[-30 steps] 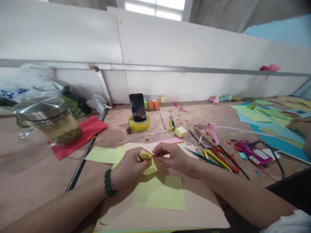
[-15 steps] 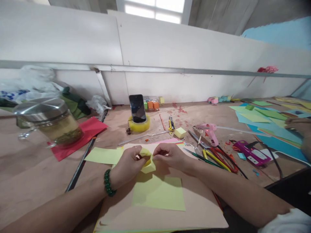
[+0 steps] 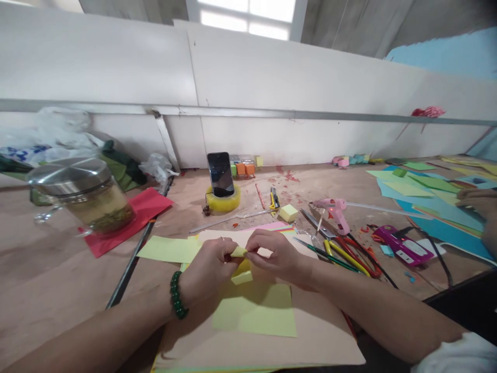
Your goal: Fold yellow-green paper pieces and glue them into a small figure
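At the far left of the table (image 3: 46, 290), a glass jar (image 3: 91, 199) with a metal lid stands on the edge of a red paper sheet (image 3: 135, 215), with plastic bags bunched behind it against the wall panel. A dark metal rod (image 3: 132, 264) lies diagonally beside the red sheet. Next comes a loose yellow sheet (image 3: 166, 248), partly under the left hand (image 3: 209, 269), whose wrist carries a green bead bracelet (image 3: 177, 302). The left hand is closed, thumb and forefinger pinching a small folded yellow paper piece (image 3: 240, 264) raised just above the work surface. The right hand (image 3: 277, 256) meets it from the other side, fingertips pressed together on the same folded piece. Directly below both hands, a flat yellow square sheet (image 3: 256, 311) rests on a large beige card (image 3: 310, 336). Behind the hands, a phone (image 3: 220, 173) stands upright in a yellow tape roll (image 3: 223, 201); a yellow sticky-note block (image 3: 289, 212) sits to its right. Further right lie scissors with red handles (image 3: 357, 254), a pink glue gun (image 3: 336, 210) and a magenta tool (image 3: 404, 246). At the far right edge, green and blue sheets (image 3: 427, 191) are spread out, and another person's hand (image 3: 479, 199) rests on them.
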`<state>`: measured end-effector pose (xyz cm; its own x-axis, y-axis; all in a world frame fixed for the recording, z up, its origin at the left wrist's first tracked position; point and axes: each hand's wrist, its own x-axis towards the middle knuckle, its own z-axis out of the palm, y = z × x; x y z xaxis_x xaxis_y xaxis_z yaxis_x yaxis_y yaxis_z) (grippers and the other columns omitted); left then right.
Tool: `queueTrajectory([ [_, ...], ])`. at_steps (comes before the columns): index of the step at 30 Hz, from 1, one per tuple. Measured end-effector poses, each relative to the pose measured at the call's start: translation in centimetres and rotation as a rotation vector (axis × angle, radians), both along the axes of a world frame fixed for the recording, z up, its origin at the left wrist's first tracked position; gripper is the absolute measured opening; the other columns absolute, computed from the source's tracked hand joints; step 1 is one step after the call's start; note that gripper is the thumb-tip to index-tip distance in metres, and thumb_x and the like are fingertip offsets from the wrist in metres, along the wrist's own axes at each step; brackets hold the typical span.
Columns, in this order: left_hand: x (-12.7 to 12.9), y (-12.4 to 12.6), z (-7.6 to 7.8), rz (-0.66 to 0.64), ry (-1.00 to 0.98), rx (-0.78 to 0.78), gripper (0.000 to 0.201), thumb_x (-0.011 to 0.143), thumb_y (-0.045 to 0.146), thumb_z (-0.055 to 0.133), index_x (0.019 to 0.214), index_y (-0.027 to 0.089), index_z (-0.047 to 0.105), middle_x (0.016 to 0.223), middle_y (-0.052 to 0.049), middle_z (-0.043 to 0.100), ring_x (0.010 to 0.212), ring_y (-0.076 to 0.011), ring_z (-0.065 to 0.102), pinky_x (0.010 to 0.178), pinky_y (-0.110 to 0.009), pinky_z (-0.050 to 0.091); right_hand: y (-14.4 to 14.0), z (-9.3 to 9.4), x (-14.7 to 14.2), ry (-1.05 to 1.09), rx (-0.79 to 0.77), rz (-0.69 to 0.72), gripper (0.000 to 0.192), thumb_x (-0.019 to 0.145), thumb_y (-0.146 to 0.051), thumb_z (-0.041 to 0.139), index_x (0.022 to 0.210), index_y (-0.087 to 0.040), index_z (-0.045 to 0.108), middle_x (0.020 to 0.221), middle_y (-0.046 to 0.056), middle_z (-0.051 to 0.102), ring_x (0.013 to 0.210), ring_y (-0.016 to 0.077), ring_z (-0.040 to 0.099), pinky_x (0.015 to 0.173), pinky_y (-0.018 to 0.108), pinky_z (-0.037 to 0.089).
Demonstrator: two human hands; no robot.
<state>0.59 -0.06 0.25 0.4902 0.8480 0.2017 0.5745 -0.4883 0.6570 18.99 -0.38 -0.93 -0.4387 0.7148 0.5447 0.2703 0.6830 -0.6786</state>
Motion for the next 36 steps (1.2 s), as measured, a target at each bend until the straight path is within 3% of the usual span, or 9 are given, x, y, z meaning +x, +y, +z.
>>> queueTrajectory([
  [2, 0.0, 0.1, 0.0, 0.001, 0.015, 0.026, 0.018, 0.068, 0.013, 0.05, 0.051, 0.017, 0.047, 0.05, 0.006, 0.045, 0.052, -0.0093, 0.038, 0.051, -0.021, 0.028, -0.1, 0.3, 0.0, 0.027, 0.055, -0.018, 0.012, 0.082, -0.018, 0.054, 0.071, -0.018, 0.058, 0.069, 0.001, 0.058, 0.064, 0.0116, 0.053, 0.061, 0.023, 0.044],
  [4, 0.0, 0.1, 0.0, 0.011, 0.023, 0.043, 0.018, 0.066, 0.011, 0.049, 0.05, 0.017, 0.044, 0.05, 0.006, 0.044, 0.052, -0.0094, 0.038, 0.052, -0.021, 0.028, -0.5, 0.8, -0.1, 0.059, 0.003, -0.049, 0.011, 0.083, -0.023, 0.055, 0.073, -0.018, 0.056, 0.071, 0.001, 0.058, 0.066, 0.0119, 0.053, 0.064, 0.024, 0.045],
  [9, 0.2, 0.2, 0.0, 0.031, 0.041, 0.046, 0.02, 0.063, 0.011, 0.052, 0.049, 0.018, 0.04, 0.05, 0.006, 0.042, 0.052, -0.0102, 0.037, 0.05, -0.022, 0.025, -1.6, 1.6, -0.7, -0.062, -0.41, -0.155, 0.014, 0.076, -0.027, 0.063, 0.084, -0.018, 0.056, 0.076, -0.001, 0.059, 0.068, 0.0122, 0.053, 0.059, 0.022, 0.043],
  [11, 0.3, 0.2, 0.1, 0.03, 0.042, 0.042, 0.02, 0.061, 0.009, 0.052, 0.048, 0.018, 0.04, 0.052, 0.006, 0.043, 0.052, -0.0102, 0.038, 0.05, -0.022, 0.025, -1.6, 1.4, -1.0, -0.142, -0.471, -0.201, 0.009, 0.073, -0.021, 0.063, 0.08, -0.018, 0.058, 0.071, -0.002, 0.059, 0.063, 0.0112, 0.052, 0.054, 0.02, 0.04],
  [15, 0.4, 0.1, 0.3, 0.016, 0.024, 0.017, 0.021, 0.064, 0.008, 0.05, 0.047, 0.018, 0.043, 0.051, 0.005, 0.043, 0.052, -0.0102, 0.04, 0.051, -0.022, 0.027, -1.0, 0.4, -1.1, -0.091, -0.384, -0.259, 0.009, 0.068, -0.009, 0.056, 0.067, -0.017, 0.06, 0.066, -0.001, 0.061, 0.062, 0.0115, 0.054, 0.056, 0.021, 0.041],
  [23, -0.1, 0.7, -0.1, -0.012, -0.007, -0.166, 0.017, 0.067, 0.015, 0.049, 0.054, 0.016, 0.059, 0.053, 0.004, 0.049, 0.054, -0.011, 0.043, 0.051, -0.021, 0.03, -0.6, 0.4, -0.8, -0.042, -0.36, -0.278, 0.006, 0.069, -0.015, 0.056, 0.067, -0.017, 0.062, 0.065, 0.0, 0.062, 0.062, 0.0119, 0.054, 0.057, 0.022, 0.041],
  [28, 0.3, 0.2, 0.3, -0.042, 0.046, -0.06, 0.018, 0.069, 0.016, 0.049, 0.052, 0.017, 0.057, 0.053, 0.003, 0.049, 0.053, -0.011, 0.044, 0.053, -0.022, 0.029, -1.0, 0.7, -1.1, -0.145, -0.469, -0.243, 0.01, 0.065, -0.012, 0.057, 0.074, -0.017, 0.058, 0.066, -0.003, 0.057, 0.06, 0.0105, 0.051, 0.052, 0.019, 0.037],
  [33, 0.7, -0.3, 0.3, 0.04, 0.11, 0.001, 0.025, 0.069, 0.022, 0.055, 0.047, 0.018, 0.046, 0.051, 0.004, 0.043, 0.052, -0.0113, 0.039, 0.052, -0.024, 0.025, -0.8, 0.2, -1.0, -0.147, -0.47, -0.268, 0.014, 0.058, -0.004, 0.051, 0.065, -0.016, 0.055, 0.059, -0.005, 0.052, 0.056, 0.0093, 0.046, 0.049, 0.018, 0.032],
  [36, 0.5, -0.1, 0.0, 0.053, 0.061, -0.016, 0.02, 0.068, 0.023, 0.054, 0.049, 0.018, 0.048, 0.053, 0.003, 0.046, 0.053, -0.0122, 0.041, 0.052, -0.024, 0.028, -0.7, 0.2, -0.9, -0.097, -0.479, -0.269, 0.012, 0.059, -0.005, 0.05, 0.062, -0.016, 0.056, 0.057, -0.004, 0.052, 0.055, 0.0091, 0.045, 0.049, 0.018, 0.032],
])
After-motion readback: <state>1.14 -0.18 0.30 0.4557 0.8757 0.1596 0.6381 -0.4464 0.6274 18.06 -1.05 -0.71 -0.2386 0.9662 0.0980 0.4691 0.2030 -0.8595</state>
